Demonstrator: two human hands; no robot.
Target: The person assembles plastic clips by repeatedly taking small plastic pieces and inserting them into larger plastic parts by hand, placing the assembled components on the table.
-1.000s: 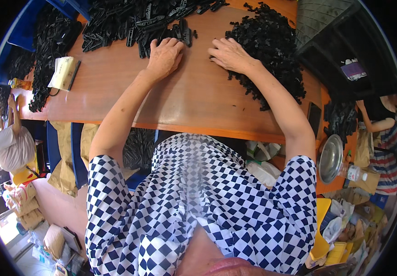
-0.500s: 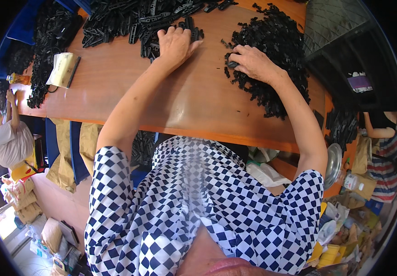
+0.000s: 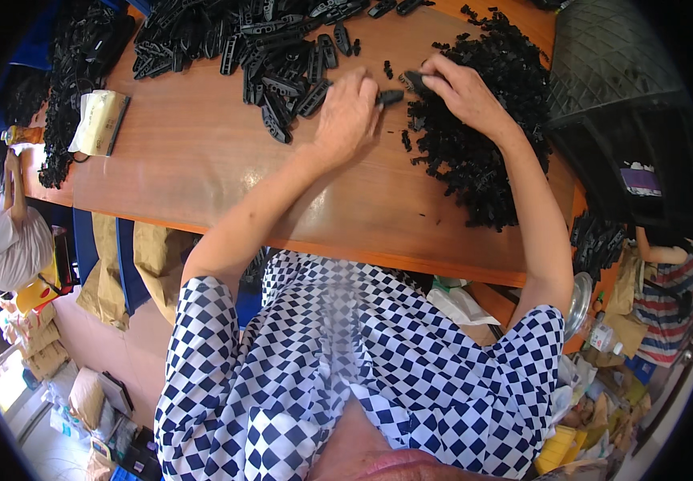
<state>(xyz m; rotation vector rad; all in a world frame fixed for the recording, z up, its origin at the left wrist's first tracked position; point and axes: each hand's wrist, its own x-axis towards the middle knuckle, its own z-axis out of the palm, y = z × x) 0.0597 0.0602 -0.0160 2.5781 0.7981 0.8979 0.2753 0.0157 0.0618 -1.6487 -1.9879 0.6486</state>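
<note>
My left hand [image 3: 345, 120] is closed round a slim black plastic part [image 3: 391, 97], whose end sticks out to the right of the fingers. Between the thumb and fingers of my right hand [image 3: 460, 90] is another dark plastic piece [image 3: 415, 82], its tip pointing left toward the left hand. A gap separates the two hands. Beyond the left hand spreads a heap of long black slotted parts [image 3: 282, 84]. Under and beside the right hand lies a mound of small black clips [image 3: 479, 172]. A few loose clips [image 3: 406, 140] lie at its left edge.
The brown table [image 3: 202, 152] carries a paper-topped pad [image 3: 99, 122] and another black heap [image 3: 62, 104] at left. A large black crate [image 3: 627, 120] stands at right. Co-workers sit at far left [image 3: 16, 248] and far right [image 3: 667, 305]. Bags [image 3: 595, 401] crowd the lower right.
My left hand has left the long-part heap, moving right and nearer, with a black part in it. My right hand has shifted slightly farther away, a dark piece showing at its fingertips.
</note>
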